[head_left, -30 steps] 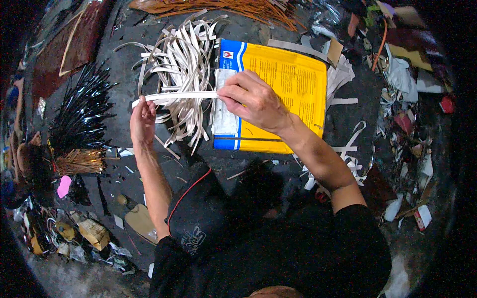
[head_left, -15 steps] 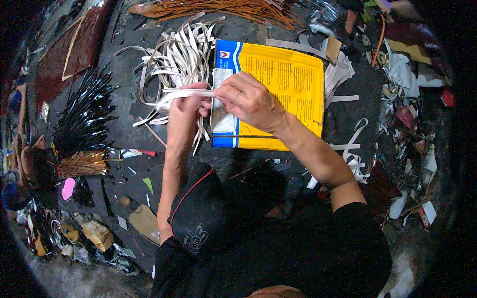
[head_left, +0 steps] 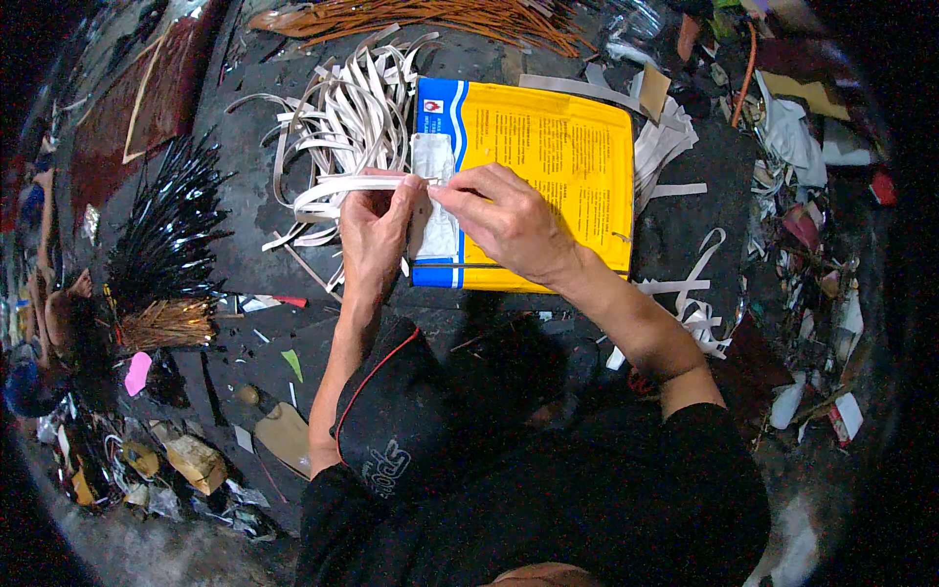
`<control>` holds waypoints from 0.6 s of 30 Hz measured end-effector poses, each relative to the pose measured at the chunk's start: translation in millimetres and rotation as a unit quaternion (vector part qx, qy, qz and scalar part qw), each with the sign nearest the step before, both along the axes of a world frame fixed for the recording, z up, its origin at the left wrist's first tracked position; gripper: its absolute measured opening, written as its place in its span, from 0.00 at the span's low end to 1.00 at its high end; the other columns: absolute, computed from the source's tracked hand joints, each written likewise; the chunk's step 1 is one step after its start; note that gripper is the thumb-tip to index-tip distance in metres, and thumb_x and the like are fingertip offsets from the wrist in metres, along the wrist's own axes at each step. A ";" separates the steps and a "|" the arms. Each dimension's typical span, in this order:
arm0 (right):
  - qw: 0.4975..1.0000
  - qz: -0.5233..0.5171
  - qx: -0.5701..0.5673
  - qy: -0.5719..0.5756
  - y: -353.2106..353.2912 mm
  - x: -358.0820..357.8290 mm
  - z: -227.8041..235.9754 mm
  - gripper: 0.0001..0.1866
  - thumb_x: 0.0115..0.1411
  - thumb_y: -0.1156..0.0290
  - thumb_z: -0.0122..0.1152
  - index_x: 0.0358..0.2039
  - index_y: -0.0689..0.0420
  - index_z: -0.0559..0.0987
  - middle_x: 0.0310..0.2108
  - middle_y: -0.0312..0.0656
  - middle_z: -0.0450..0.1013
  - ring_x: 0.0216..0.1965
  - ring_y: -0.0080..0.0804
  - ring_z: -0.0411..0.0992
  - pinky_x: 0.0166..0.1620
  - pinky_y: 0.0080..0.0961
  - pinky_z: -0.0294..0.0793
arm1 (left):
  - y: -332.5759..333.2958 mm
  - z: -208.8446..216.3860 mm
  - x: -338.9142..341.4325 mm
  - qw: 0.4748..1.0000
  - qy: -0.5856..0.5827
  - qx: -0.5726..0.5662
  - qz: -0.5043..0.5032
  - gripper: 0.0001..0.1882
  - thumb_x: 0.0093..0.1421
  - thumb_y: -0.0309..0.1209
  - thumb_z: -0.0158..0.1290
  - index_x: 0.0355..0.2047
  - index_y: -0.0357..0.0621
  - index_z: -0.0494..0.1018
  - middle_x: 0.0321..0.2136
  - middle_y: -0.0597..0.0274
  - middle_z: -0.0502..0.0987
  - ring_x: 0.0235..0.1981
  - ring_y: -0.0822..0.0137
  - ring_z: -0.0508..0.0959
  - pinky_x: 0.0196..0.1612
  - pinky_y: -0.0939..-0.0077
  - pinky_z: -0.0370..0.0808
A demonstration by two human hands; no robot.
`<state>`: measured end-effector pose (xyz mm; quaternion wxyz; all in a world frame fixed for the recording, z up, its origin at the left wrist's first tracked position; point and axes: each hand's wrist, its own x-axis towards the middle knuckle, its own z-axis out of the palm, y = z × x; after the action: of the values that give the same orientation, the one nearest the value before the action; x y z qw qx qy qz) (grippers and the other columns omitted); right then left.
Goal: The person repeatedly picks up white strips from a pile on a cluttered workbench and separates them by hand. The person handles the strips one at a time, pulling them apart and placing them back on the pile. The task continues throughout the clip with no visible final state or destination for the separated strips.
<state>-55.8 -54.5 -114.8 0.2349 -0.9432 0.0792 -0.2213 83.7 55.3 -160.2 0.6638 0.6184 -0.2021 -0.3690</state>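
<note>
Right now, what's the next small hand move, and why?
Probably slide the left hand leftward along the white strip to flatten its curve: that hand pinches the strip close to the right hand, and the strip bows out leftward over the pile of pale strips.

We look down on a grey, concrete-like floor (head_left: pixel 186 553), blotchy and worn along the lower edge, with a maroon panel (head_left: pixel 103 166) at upper left. Litter (head_left: pixel 804 230) of mixed scraps lines the right side; light is strongest centrally, fading outward.
</note>
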 end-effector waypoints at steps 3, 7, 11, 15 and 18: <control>0.996 0.009 -0.076 0.043 0.3 6.6 7.8 0.13 0.52 0.75 0.61 0.40 0.60 0.77 0.35 0.43 0.72 0.36 0.40 0.72 0.41 0.33 0.73 | -0.1 1.7 3.5 0.998 -0.045 0.043 -0.018 0.11 0.60 0.33 0.57 0.32 0.37 0.72 0.25 0.66 0.75 0.25 0.80 0.71 0.27 0.83 0.69; 0.998 0.010 0.065 0.021 -15.2 9.8 1.6 0.15 0.52 0.72 0.60 0.41 0.61 0.76 0.35 0.43 0.71 0.36 0.42 0.71 0.41 0.34 0.73 | -2.3 5.8 2.5 0.991 -0.125 0.032 -0.019 0.10 0.60 0.32 0.57 0.32 0.39 0.70 0.23 0.67 0.73 0.24 0.80 0.70 0.27 0.84 0.69; 0.997 -0.047 0.056 -0.004 -3.6 9.6 -0.6 0.16 0.52 0.72 0.60 0.43 0.61 0.76 0.37 0.43 0.71 0.38 0.43 0.70 0.42 0.36 0.72 | -0.9 1.0 1.3 0.997 -0.069 0.018 -0.025 0.09 0.60 0.31 0.56 0.34 0.39 0.70 0.23 0.67 0.73 0.24 0.79 0.70 0.27 0.83 0.68; 0.988 -0.074 -0.132 0.040 22.0 6.7 -1.7 0.20 0.52 0.73 0.60 0.47 0.58 0.75 0.40 0.42 0.70 0.40 0.39 0.69 0.47 0.34 0.69 | 2.6 -2.5 5.6 0.998 -0.033 0.022 -0.039 0.09 0.62 0.31 0.54 0.36 0.38 0.70 0.26 0.65 0.74 0.27 0.78 0.71 0.30 0.83 0.69; 0.980 -0.072 -0.162 0.090 26.5 7.1 3.0 0.23 0.51 0.72 0.61 0.50 0.57 0.74 0.40 0.41 0.70 0.41 0.35 0.70 0.49 0.34 0.66 | 6.6 0.2 11.1 0.984 0.175 0.010 0.021 0.10 0.63 0.32 0.52 0.39 0.37 0.70 0.32 0.60 0.76 0.32 0.73 0.75 0.35 0.80 0.72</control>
<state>-48.8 -28.0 -111.7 0.0539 -0.9766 0.1310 -0.1618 94.8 62.0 -160.0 0.6902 0.5550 -0.0658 -0.4596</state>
